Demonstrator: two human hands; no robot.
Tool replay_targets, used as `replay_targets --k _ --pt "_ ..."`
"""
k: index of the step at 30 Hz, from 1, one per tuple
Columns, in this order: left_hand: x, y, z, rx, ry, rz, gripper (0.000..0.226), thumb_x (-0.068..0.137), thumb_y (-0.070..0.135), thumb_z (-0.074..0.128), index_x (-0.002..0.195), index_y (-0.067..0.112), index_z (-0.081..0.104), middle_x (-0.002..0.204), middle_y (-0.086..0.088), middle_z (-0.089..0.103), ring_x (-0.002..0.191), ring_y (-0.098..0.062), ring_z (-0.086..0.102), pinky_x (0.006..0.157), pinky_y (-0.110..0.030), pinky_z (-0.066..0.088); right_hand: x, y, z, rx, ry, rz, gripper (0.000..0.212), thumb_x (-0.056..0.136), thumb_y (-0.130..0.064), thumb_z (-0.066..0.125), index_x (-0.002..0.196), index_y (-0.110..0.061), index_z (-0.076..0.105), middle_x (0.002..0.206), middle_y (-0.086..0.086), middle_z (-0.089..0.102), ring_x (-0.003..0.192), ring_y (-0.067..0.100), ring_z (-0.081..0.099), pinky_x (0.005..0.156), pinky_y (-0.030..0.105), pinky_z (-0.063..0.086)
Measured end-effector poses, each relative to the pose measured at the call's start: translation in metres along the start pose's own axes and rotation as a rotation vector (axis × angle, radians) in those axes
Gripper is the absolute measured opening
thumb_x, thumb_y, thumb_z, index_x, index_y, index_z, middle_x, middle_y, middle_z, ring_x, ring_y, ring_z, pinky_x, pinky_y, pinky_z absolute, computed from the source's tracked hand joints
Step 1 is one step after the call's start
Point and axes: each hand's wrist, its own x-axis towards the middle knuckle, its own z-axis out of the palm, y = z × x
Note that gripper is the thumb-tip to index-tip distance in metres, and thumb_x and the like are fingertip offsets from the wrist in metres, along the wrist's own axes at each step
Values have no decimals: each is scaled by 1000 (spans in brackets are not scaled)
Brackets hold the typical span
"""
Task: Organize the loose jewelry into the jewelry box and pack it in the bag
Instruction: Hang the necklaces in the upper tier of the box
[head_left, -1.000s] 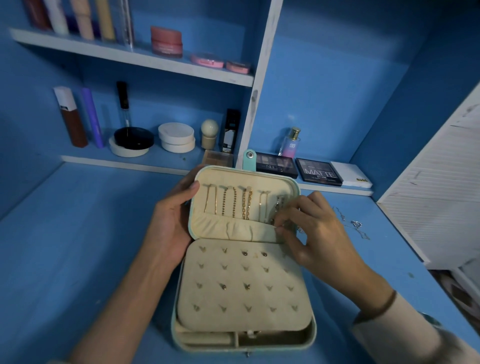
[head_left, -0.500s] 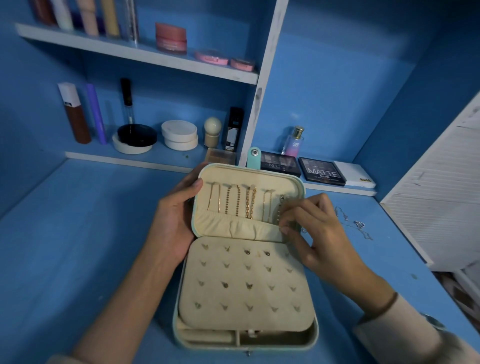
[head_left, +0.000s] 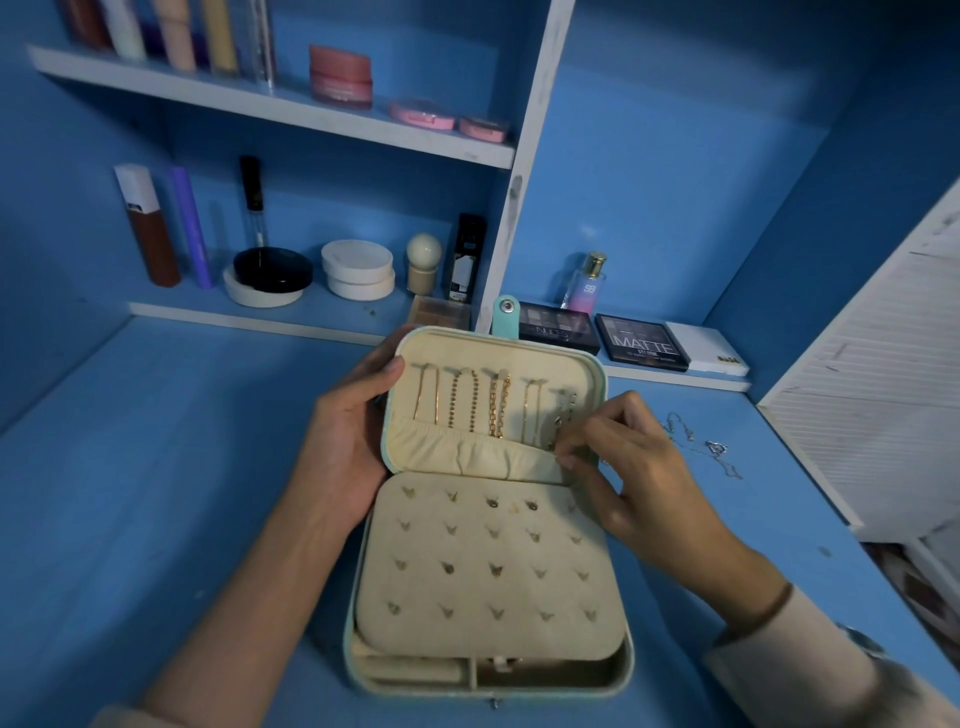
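Note:
A mint-green jewelry box (head_left: 621, 670) with a cream lining lies open on the blue desk. Several gold chains (head_left: 472, 402) hang in its raised lid, their ends tucked into a gathered pocket. Small earrings dot the cream panel (head_left: 488, 566) over the base. My left hand (head_left: 345, 431) grips the lid's left edge, thumb on the lining. My right hand (head_left: 631, 473) pinches a silver chain (head_left: 563, 415) at the lid's right end, by the pocket's rim. Loose silver necklaces (head_left: 698, 447) lie on the desk to the right of the box. No bag is in view.
Shelves behind the box hold cosmetics: tubes, jars, compacts (head_left: 358, 267), a perfume bottle (head_left: 587, 283) and eyeshadow palettes (head_left: 641, 343). A white slatted panel (head_left: 878, 374) stands at the right. Bare blue desk (head_left: 156, 467) stretches to the left.
The view has shifted slightly. My right hand has slid a little down the silver chain toward the pocket; my left hand keeps its hold on the lid.

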Motion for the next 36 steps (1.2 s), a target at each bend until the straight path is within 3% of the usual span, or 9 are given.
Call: replay_targets --k 4,7,10,14,20,25,29,33,36 --pt "1 0 -1 1 11 -2 29 74 17 52 81 25 78 92 -1 74 81 -14 71 74 -34 49 0 0 2 -141 47 -34 8 87 -14 57 84 -11 63 100 -2 61 91 16 41 81 17 31" --pt "1 -1 -1 3 8 -2 28 75 17 52 81 25 78 92 -1 74 82 -14 70 74 -34 49 0 0 4 -158 57 -30 3 85 -12 60 84 -12 63 106 -2 63 91 17 42 77 28 36" --pt "1 -2 -3 -5 15 -5 28 75 17 52 82 25 78 92 -1 74 83 -14 70 74 -34 50 -1 0 4 -120 41 -20 3 82 -9 63 84 -12 63 97 -7 65 87 14 43 73 28 37" --pt "3 -2 -4 -8 33 -13 30 74 18 53 98 22 71 96 -2 73 88 -16 69 78 -36 50 -1 0 2 -98 22 -18 3 82 -8 63 82 -11 63 84 -7 61 84 13 41 71 24 36" --pt "2 -1 -3 1 33 -13 32 73 18 53 102 21 68 95 -2 73 90 -18 67 77 -35 50 0 -1 2 -157 39 -44 4 85 -13 60 84 -11 63 108 -1 65 93 18 45 77 27 38" --pt "3 -2 -4 -10 37 -15 30 73 17 54 96 22 72 95 -2 73 87 -17 69 76 -35 50 0 0 2 -89 26 -38 7 85 -13 56 82 -11 63 88 -9 62 88 14 43 71 27 39" --pt "3 -2 -4 -18 25 -13 27 74 17 53 87 24 76 94 -2 73 83 -15 71 75 -35 50 -1 0 2 -51 20 -23 12 85 -15 53 83 -9 64 87 -17 47 84 13 46 66 27 45" --pt "3 -2 -4 -26 35 -20 29 73 16 54 94 22 73 95 -3 73 86 -16 69 76 -35 49 0 0 2 -110 26 -48 8 86 -12 56 82 -10 63 88 -7 58 84 14 43 75 19 35" --pt "3 -2 -4 -24 38 -19 28 73 17 54 91 23 74 93 -2 73 84 -16 69 75 -35 49 0 0 5 -160 50 -41 4 85 -11 60 83 -10 64 88 -3 60 82 17 44 72 26 37"
